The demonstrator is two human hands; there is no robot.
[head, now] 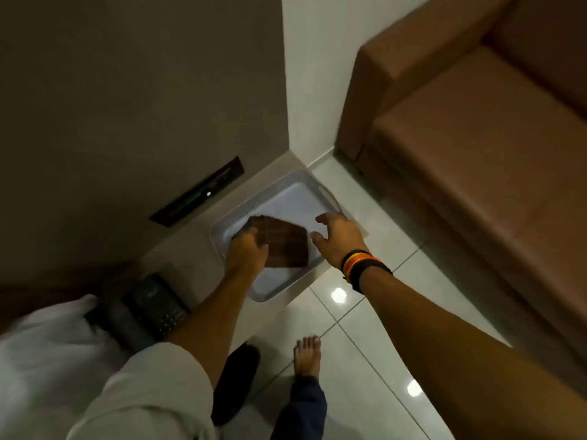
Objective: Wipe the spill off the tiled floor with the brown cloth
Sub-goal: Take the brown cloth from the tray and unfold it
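Note:
A folded brown cloth (286, 242) lies in a pale grey tray (298, 198) that rests on a low beige ledge in the corner. My left hand (247, 254) is closed on the cloth's left edge. My right hand (338, 238) hovers just right of the cloth, fingers spread and holding nothing, with coloured bands on its wrist. The glossy tiled floor (359, 360) stretches below and to the right; no spill shows on it from here.
A brown sofa (476, 160) stands at the right. A dark desk phone (152, 306) sits on the ledge at the left, beside white fabric (47, 344). A black slot (197, 193) is set in the brown wall. My bare foot (306, 357) stands on the tiles.

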